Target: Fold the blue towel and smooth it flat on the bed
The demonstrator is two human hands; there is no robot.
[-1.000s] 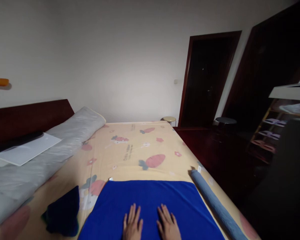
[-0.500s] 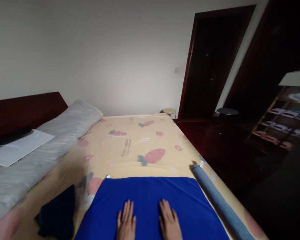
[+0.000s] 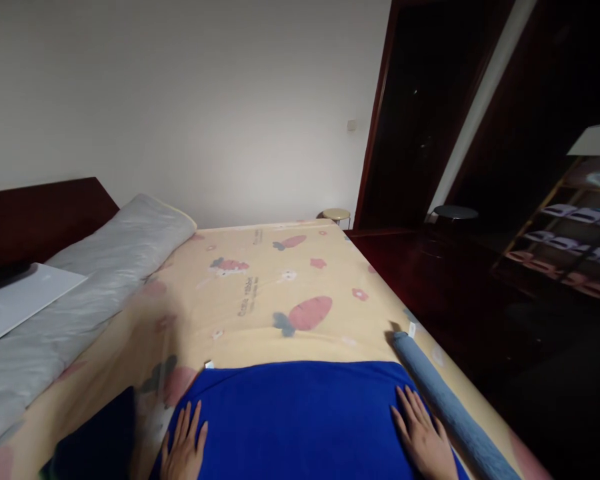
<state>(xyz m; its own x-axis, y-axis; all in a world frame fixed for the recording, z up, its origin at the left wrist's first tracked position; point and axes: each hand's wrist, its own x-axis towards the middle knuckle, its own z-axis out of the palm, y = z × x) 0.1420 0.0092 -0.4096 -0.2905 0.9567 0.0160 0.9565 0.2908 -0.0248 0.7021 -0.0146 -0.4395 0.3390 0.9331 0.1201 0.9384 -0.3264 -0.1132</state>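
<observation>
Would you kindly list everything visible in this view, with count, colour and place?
blue towel: one, bright blue, flat on the near bed
rolled towel: one, grey-blue, along the bed's right edge
dark cloth: one, navy, left of the blue towel
bed sheet: one, yellow with carrot print
bolster: one, grey, by the headboard
white board: one, far left
stool: one, beige, by the door
left hand: flat on the towel's left edge
right hand: flat on its right edge
</observation>
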